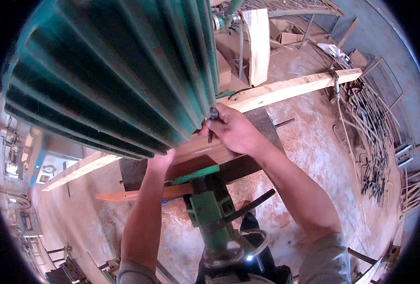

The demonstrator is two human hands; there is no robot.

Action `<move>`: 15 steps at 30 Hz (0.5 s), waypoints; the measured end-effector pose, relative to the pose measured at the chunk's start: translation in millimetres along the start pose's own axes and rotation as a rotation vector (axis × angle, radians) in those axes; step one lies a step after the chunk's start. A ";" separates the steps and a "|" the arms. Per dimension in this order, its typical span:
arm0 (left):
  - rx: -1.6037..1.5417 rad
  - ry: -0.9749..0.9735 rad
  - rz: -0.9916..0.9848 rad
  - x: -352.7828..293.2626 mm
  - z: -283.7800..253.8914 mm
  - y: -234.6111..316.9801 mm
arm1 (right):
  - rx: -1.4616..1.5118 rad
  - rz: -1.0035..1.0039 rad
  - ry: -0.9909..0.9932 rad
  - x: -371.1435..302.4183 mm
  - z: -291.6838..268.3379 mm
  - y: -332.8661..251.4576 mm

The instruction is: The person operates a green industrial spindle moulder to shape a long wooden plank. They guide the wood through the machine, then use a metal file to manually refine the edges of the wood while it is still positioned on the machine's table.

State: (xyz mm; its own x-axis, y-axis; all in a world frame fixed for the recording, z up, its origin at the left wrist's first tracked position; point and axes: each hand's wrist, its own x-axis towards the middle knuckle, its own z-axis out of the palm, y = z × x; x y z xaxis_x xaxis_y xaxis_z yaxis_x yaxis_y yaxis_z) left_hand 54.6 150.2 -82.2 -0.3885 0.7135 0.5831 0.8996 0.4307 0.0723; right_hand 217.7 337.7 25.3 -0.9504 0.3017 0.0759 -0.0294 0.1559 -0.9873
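Note:
A large green ribbed machine housing (pixel 124 71) hangs over the work and hides much of what lies beneath it. At its lower right edge my right hand (pixel 231 130) is closed round a small dark chuck key (pixel 213 113), whose thin bar shows between thumb and fingers. Only the wrist and heel of my left hand (pixel 161 160) show; its fingers disappear under the housing. Between both hands lies a reddish-brown wooden block (pixel 198 154) on a dark machine table (pixel 248 163). A green clamp jaw (pixel 195 174) stands against the block's near side.
Close to my body are a metal handwheel (pixel 262 246) and a dark lever (pixel 255 206). Pale long boards (pixel 290 92) stick out both sides behind the table. An orange-brown wood strip (pixel 139 193) lies at left. Metal rods and clamps (pixel 373 175) pile up on the dusty floor at right.

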 end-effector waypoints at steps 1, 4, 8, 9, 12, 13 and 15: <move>-0.149 0.047 -0.096 0.2 8.4 -2.5 | -0.026 -0.009 -0.011 -2.8 0.2 -2.9; -0.325 0.093 -0.167 2.5 13.4 -5.0 | 0.050 0.054 -0.011 -9.5 0.7 -14.4; -0.383 0.095 -0.195 4.1 18.1 -7.3 | 0.166 0.231 0.000 -10.7 2.6 -16.0; -0.360 0.101 -0.178 3.5 20.8 -9.3 | 0.187 0.215 -0.019 -10.3 3.6 -17.3; -0.056 0.117 -0.019 -4.9 30.0 -20.6 | 0.234 0.163 -0.054 -8.2 7.7 -23.6; 0.087 0.108 0.023 -8.2 31.8 -23.6 | 0.238 0.144 -0.051 -7.3 8.9 -25.5; 0.168 0.093 0.052 -10.4 33.7 -26.7 | 0.198 0.121 -0.042 -4.8 9.1 -27.0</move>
State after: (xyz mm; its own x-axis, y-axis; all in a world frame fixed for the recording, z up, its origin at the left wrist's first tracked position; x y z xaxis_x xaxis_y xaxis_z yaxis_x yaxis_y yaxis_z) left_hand 27.9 149.9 -117.4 -0.3153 0.6862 0.6555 0.8688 0.4866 -0.0915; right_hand 220.3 323.5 50.3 -0.9625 0.2673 -0.0465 0.0293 -0.0682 -0.9972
